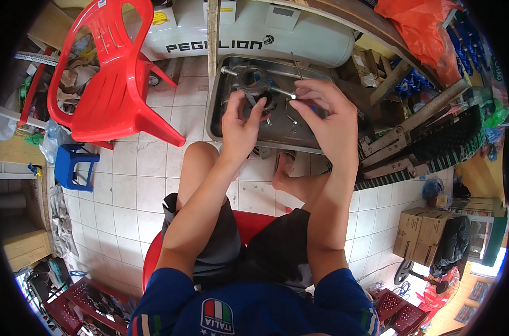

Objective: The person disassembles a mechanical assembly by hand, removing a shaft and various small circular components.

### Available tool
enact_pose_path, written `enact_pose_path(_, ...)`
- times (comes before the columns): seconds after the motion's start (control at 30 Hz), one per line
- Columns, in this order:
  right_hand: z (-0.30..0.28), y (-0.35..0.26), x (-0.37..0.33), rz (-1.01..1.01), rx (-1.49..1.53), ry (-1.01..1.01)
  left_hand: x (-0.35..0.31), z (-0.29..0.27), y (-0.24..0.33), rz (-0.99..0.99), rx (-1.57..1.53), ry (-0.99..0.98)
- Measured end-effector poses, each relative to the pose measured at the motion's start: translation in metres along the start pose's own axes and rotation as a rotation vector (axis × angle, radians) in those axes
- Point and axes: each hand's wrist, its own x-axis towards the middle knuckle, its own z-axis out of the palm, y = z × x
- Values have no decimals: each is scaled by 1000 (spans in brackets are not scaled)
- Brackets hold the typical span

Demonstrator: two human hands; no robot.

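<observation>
A round grey metal part [253, 79] with a ring-shaped body and rods sticking out to each side is at the dark metal tray [216, 120] in front of me. My left hand [241, 124] is closed, thumb and fingers pinching the near edge of this part. Close to the bright tip of the right-side rod [283, 92], my right hand [326, 115] has its thumb and index finger brought together. Whether something small sits between them is too fine to make out. Several small bolts [291, 119] lie in the tray, and a thin rod [296, 64] leans by its far edge.
Left of the tray stands a red plastic chair [106, 101], with a blue stool [77, 167] nearer. A white cylindrical tank [221, 42] lies behind. Slatted dark racks [417, 148] are at the right. Cardboard boxes [421, 238] stand farther right on the tiled floor [125, 190].
</observation>
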Motion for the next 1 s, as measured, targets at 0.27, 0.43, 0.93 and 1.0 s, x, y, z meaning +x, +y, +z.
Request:
enact_pose_path(0.27,9,-3,0,141,-93,69,-2,3,0,17,46,-33)
enact_pose_path(0.43,10,-13,3,381,-219,56,-4,6,1,23,62,-19)
enact_pose_path(0.93,5,8,0,116,90,91,-2,2,-1,10,91,-18)
enact_pose_path(1.0,5,5,-1,147,46,89,-2,1,-1,4,113,-31)
